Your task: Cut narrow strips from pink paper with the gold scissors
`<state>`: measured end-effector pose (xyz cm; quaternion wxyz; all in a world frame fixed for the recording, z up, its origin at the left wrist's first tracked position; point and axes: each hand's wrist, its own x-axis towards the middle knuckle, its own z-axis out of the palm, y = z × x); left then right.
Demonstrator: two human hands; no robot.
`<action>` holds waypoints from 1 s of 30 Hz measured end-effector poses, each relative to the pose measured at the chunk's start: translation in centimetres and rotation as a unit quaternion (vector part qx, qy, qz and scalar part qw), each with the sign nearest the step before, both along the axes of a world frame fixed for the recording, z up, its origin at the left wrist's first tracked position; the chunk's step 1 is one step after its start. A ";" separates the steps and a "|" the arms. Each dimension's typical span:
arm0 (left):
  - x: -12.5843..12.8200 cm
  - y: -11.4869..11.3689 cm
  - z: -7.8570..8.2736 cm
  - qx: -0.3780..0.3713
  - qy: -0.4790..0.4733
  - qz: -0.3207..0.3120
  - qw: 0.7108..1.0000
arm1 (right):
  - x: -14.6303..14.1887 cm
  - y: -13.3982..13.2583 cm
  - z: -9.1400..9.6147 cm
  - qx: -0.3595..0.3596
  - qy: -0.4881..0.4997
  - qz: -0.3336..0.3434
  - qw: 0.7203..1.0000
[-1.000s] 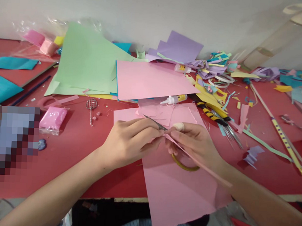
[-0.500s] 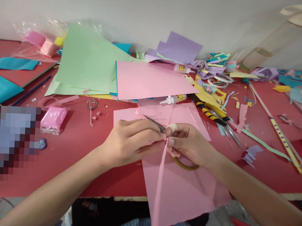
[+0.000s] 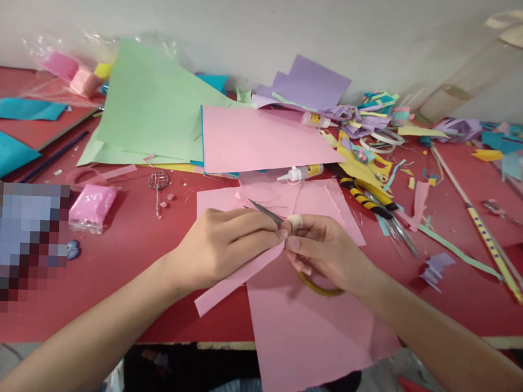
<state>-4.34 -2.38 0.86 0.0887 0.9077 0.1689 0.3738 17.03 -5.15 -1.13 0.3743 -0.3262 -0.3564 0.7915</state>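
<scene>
My left hand (image 3: pixel 225 240) is closed, its fingertips pinching one end of a narrow pink paper strip (image 3: pixel 236 283). The strip's free end hangs down to the left, below that hand. My right hand (image 3: pixel 331 248), with a white wrap on one finger, meets it fingertip to fingertip. Scissors (image 3: pixel 264 210) are held in the right hand, blades pointing up and left, with a yellowish handle loop showing below the palm. Whether the right fingertips also grip the strip is hard to see. Beneath both hands lies a large pink paper sheet (image 3: pixel 311 342), hanging past the table's front edge.
Behind the hands lie glue bottles (image 3: pixel 304 173), black-and-yellow pliers (image 3: pixel 365 195), a pink sheet (image 3: pixel 264 141) and a green sheet (image 3: pixel 148 104). A small wire strainer (image 3: pixel 158 181) and a pink clay packet (image 3: pixel 93 206) sit left. Paper scraps (image 3: pixel 373 117) pile at the back right.
The strip has swung from hanging straight down toward me to pointing down and left. The fingertips have shifted slightly; the scissors stay in my right hand.
</scene>
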 end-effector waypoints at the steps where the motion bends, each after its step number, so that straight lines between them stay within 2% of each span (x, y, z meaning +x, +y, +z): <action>1: 0.0 0.0 -0.1 -0.010 -0.006 0.003 1.000 | -0.1 0.0 0.0 -0.002 -0.002 -0.007 1.000; 5: 0.5 -0.4 -0.3 -0.080 -0.059 0.012 0.995 | -0.2 0.0 0.1 -0.028 0.023 -0.022 0.999; 10: 1.7 -1.0 -0.4 -0.165 -0.149 -0.006 0.975 | 0.0 0.2 0.4 -0.051 0.047 0.002 0.998; 14: 2.2 -1.2 -0.5 -0.187 -0.191 -0.018 0.963 | 0.2 0.4 0.3 -0.066 0.047 0.019 0.997; 17: 2.1 -1.0 -0.5 -0.155 -0.174 -0.010 0.972 | 0.2 0.3 0.2 -0.052 0.026 0.011 0.998; 24: 1.3 -0.4 -0.6 0.010 -0.083 0.073 0.994 | 0.2 0.0 0.8 0.053 -0.044 -0.024 0.997; 30: 1.0 -0.1 -1.0 0.081 -0.021 0.101 0.991 | 0.2 0.0 1.5 0.056 -0.070 -0.027 0.996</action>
